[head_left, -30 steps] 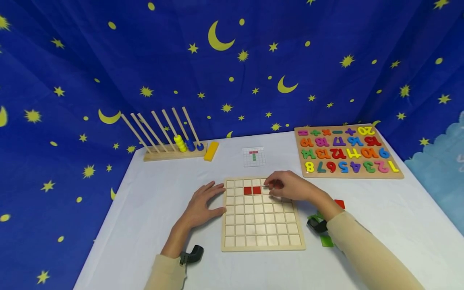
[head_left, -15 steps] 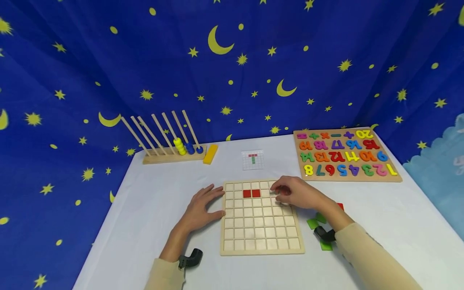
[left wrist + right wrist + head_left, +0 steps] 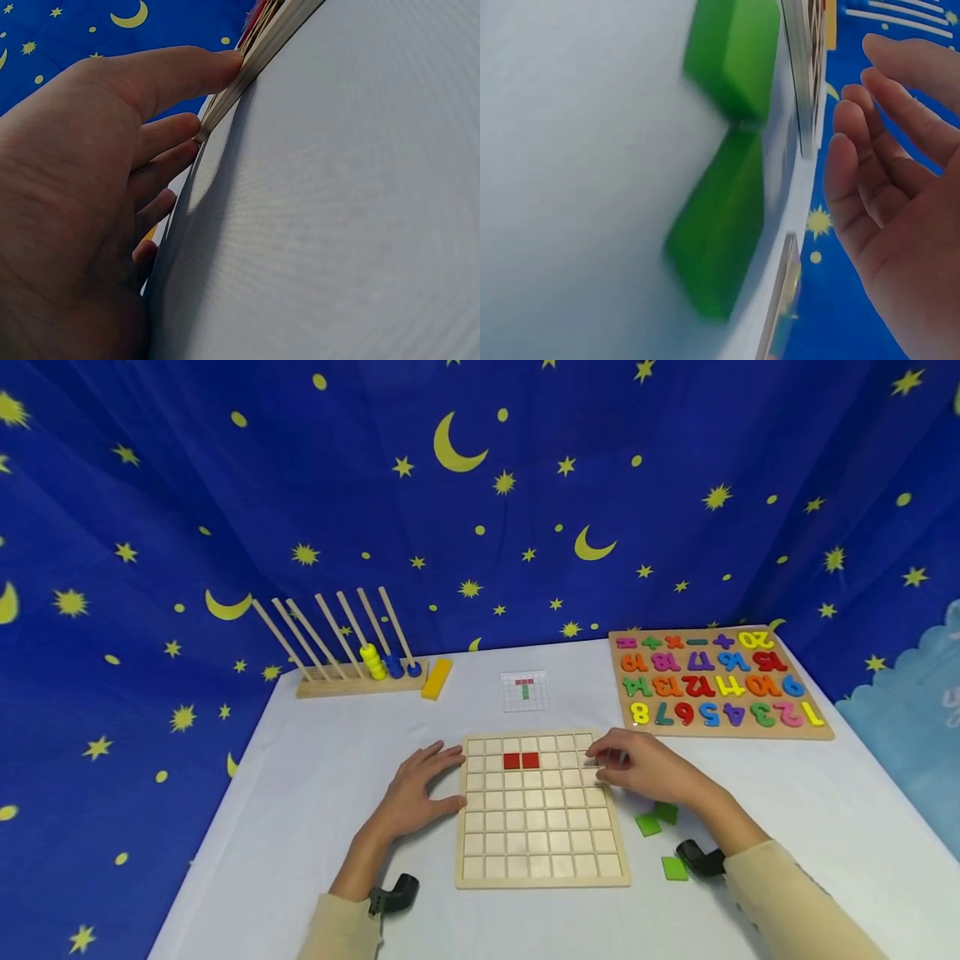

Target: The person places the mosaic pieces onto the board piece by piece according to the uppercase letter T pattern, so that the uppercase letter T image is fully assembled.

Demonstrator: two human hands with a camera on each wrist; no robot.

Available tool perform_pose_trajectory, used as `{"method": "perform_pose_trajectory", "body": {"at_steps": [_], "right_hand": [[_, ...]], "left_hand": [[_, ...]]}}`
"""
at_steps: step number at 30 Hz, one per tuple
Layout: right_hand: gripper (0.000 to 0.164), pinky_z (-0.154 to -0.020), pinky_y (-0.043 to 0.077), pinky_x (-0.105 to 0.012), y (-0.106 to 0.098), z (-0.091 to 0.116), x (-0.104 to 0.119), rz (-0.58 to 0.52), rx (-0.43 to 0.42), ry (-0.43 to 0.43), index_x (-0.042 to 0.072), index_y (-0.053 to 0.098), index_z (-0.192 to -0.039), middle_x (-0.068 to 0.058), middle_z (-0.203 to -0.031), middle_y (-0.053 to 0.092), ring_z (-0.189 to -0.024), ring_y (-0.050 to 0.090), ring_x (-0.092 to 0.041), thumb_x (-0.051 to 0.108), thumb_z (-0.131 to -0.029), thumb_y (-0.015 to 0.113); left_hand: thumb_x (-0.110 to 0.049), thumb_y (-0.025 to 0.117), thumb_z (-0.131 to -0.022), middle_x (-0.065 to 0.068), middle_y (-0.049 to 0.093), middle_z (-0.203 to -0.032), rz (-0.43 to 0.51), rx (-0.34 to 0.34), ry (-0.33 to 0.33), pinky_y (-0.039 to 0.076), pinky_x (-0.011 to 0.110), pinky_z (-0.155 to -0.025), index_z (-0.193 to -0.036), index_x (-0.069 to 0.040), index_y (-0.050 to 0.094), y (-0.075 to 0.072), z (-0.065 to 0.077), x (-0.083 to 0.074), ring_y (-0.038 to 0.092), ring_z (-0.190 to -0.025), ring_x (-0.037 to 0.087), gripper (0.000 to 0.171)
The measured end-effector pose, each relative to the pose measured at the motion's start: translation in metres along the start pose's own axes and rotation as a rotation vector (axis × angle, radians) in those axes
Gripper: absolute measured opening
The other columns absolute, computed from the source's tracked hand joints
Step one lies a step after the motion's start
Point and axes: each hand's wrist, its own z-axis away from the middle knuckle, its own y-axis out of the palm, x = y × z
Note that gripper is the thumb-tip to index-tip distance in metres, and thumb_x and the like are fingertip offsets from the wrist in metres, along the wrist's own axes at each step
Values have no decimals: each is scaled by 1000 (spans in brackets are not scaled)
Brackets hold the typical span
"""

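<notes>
A wooden grid board (image 3: 543,885) lies on the white table, with two red square tiles (image 3: 512,761) side by side in its second row from the top. My left hand (image 3: 411,793) rests at the board's left edge, fingers spread and thumb lower down; the left wrist view has the thumb (image 3: 187,71) right at the rim. Over the board's upper right side is my right hand (image 3: 648,768), its fingers loosely bent. Nothing sits between those fingers (image 3: 847,169) in the right wrist view. Below that hand lie green square tiles (image 3: 648,825), one pair close together and another (image 3: 674,868) nearer me.
Behind the board lies a small clear pattern card (image 3: 525,692) with a red and green T. A peg abacus (image 3: 360,681) with beads and a yellow block (image 3: 437,679) stand back left. A number puzzle board (image 3: 723,685) lies back right, before a blue star-patterned curtain (image 3: 480,485).
My right hand has moved rightward, away from the red tiles toward the board's right edge. The loose red tile on the right is now behind my forearm. My left hand stays put.
</notes>
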Motion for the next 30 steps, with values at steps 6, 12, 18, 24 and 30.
{"method": "perform_pose_trajectory", "body": {"at_steps": [6,12,18,24,30], "right_hand": [[27,-68,50,-27,-9,10,-5,8,-7,28,12,68,-112,7,-94,62,-81,54,-13,19,-87,73],[28,-69,51,-27,-17,22,-10,3,-11,81,14,68,-112,7,-91,61,-81,54,-15,19,-85,74],[28,-71,51,-26,-21,32,-19,13,-25,92,13,68,-111,4,-94,63,-81,55,-14,20,-85,75],[28,-72,52,-27,-23,42,-26,16,-39,105,14,68,-111,5,-94,63,-81,56,-14,20,-85,75],[29,-72,52,-26,-26,51,-32,25,-40,151,14,67,-112,5,-97,63,-83,56,-14,20,-85,75]], "left_hand": [[-46,77,-79,-10,45,-145,5,-2,2,14,47,-115,-137,-21,56,-3,0,0,24,-141,19,66],[-48,76,-79,-12,44,-145,4,10,-6,14,46,-115,-137,-23,55,-1,-2,0,23,-141,16,66],[-46,76,-79,-12,44,-145,15,12,-11,13,45,-115,-137,-24,55,0,-2,-1,23,-141,17,66],[-46,76,-79,-11,45,-145,5,6,2,14,46,-115,-137,-23,55,0,-2,-1,24,-141,18,66],[-45,75,-80,-10,44,-146,-8,28,-9,11,42,-116,-138,-21,55,-3,-2,-4,23,-141,19,65]]}}
